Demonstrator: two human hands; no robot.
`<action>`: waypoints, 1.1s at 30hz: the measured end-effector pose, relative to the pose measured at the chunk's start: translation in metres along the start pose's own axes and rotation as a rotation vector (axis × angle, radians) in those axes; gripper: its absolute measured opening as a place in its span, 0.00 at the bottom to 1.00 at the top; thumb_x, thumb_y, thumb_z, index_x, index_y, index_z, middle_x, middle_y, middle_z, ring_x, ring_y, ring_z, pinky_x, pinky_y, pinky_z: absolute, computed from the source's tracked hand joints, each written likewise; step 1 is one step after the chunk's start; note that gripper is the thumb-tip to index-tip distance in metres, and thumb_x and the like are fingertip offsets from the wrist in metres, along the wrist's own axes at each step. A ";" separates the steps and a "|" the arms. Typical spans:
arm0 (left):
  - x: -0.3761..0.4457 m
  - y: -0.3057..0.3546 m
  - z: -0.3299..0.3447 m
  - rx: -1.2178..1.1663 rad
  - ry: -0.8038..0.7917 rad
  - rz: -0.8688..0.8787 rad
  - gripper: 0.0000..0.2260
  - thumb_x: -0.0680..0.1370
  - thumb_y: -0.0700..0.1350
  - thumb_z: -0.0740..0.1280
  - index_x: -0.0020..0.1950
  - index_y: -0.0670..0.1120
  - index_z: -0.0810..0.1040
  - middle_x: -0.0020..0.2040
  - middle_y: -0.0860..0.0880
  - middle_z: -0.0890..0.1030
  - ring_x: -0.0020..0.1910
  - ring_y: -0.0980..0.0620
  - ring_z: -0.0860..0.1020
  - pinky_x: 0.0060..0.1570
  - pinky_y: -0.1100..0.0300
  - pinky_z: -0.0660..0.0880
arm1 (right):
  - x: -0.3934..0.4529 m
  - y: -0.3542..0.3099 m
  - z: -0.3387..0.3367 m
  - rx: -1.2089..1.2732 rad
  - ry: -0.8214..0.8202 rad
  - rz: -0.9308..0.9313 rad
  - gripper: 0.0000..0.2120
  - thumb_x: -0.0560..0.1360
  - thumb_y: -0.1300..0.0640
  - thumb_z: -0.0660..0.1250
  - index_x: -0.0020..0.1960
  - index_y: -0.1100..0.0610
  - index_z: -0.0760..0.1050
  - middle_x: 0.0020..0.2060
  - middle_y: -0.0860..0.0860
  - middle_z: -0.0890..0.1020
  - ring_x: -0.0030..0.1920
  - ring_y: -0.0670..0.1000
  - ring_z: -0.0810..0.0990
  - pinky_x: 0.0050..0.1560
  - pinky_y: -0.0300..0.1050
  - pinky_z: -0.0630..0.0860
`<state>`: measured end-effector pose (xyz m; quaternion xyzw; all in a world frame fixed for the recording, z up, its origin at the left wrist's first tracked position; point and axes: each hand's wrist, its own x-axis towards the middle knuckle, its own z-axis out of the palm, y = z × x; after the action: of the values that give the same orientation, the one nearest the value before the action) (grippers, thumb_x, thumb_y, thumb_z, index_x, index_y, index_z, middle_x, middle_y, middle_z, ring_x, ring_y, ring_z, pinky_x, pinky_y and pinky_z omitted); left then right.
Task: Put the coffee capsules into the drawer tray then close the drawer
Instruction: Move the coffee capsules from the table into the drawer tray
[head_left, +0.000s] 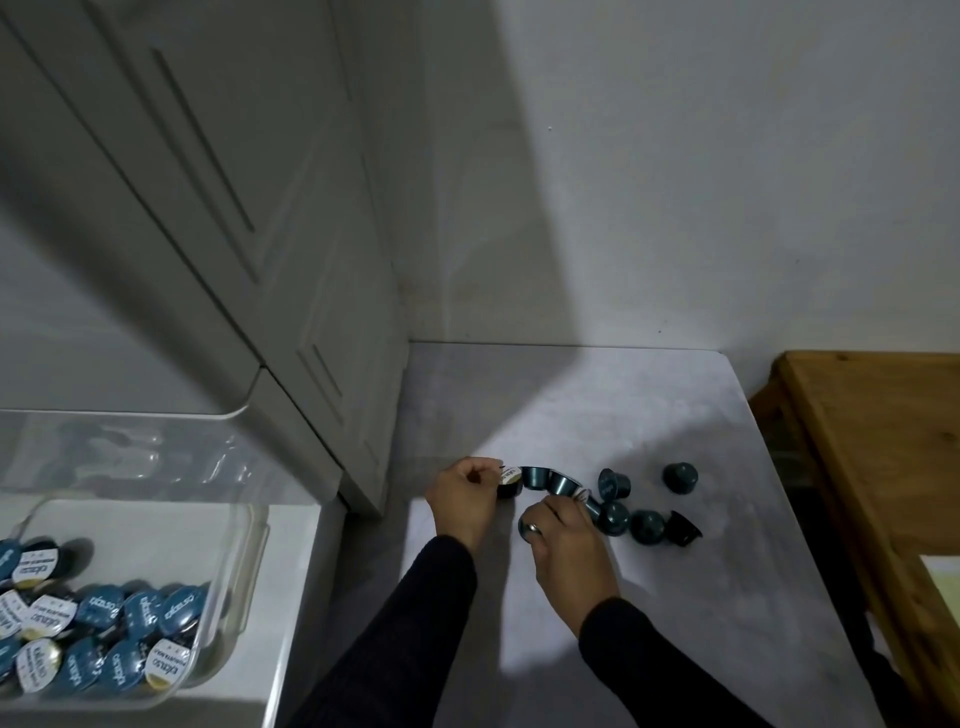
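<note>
Capsules (613, 512) lie scattered on the counter (649, 405); I count many already in the tray (244, 525), whose drawer (301, 597) is open at left. My left hand (465, 501) pinches one capsule, my right hand (566, 551) curls round others. Several remain. Bare counter lies between cluster and drawer.

So there's a grey marbled countertop (597, 415) sitting in the corner, running up against a plain white wall (675, 182). A tall grey cabinet (208, 208) with panelled doors is standing on the left, throwing a big shadow across the wall. A wooden table (883, 441) is sitting just beside the counter's right edge.
</note>
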<state>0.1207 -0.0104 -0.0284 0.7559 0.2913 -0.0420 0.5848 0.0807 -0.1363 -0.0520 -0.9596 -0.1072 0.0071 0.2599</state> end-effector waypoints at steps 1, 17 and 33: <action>0.000 -0.002 0.000 -0.003 -0.004 0.008 0.07 0.75 0.36 0.66 0.47 0.42 0.83 0.45 0.48 0.84 0.38 0.62 0.77 0.35 0.81 0.69 | -0.003 0.000 0.000 0.033 -0.008 0.012 0.06 0.67 0.67 0.64 0.37 0.57 0.74 0.41 0.54 0.76 0.42 0.56 0.76 0.43 0.42 0.70; -0.017 -0.015 -0.003 0.006 -0.029 0.116 0.09 0.75 0.36 0.64 0.45 0.47 0.83 0.41 0.54 0.83 0.41 0.62 0.78 0.39 0.83 0.68 | -0.028 -0.002 -0.020 0.408 0.058 0.442 0.04 0.74 0.58 0.66 0.45 0.56 0.80 0.43 0.51 0.82 0.43 0.49 0.79 0.45 0.38 0.72; -0.038 -0.016 -0.011 -0.079 -0.059 0.027 0.12 0.74 0.35 0.64 0.40 0.49 0.83 0.41 0.51 0.84 0.45 0.54 0.81 0.49 0.66 0.74 | -0.039 0.005 -0.033 0.570 0.028 0.628 0.09 0.67 0.63 0.69 0.32 0.50 0.79 0.30 0.52 0.83 0.36 0.53 0.82 0.49 0.53 0.80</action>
<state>0.0784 -0.0129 -0.0236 0.7346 0.2652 -0.0450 0.6229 0.0462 -0.1646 -0.0275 -0.8355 0.1999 0.1022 0.5015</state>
